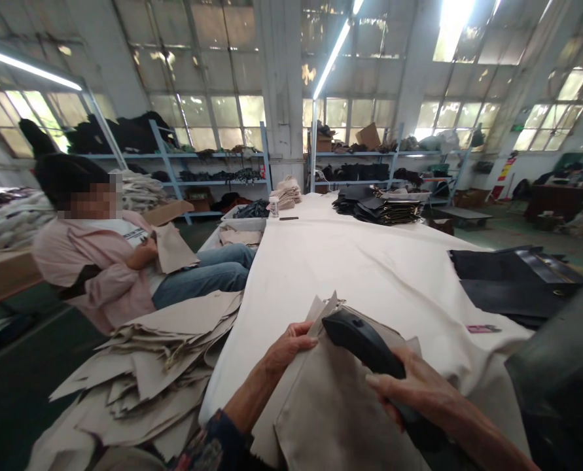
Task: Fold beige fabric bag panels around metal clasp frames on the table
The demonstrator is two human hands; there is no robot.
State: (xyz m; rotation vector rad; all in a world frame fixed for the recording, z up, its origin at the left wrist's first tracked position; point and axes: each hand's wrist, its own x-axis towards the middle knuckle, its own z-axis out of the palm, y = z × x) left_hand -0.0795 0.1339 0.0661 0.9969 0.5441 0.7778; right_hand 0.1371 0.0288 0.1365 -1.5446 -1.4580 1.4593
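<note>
My left hand pinches the left edge of a beige fabric piece, thumb and fingers closed on it. More beige pieces lie under and behind this one, near the front of the white-covered table. In my right hand is a black curved handheld tool, my fingers wrapped round its grip. The tool's rounded head points up and left, over the upper part of the fabric. Whether its head touches the cloth I cannot tell. The exact kind of tool does not show.
A pile of beige pieces lies to my left. A seated co-worker holds another beige piece. Black panels and a pink-handled small tool rest at right on the white cloth. Farther back is a dark stack.
</note>
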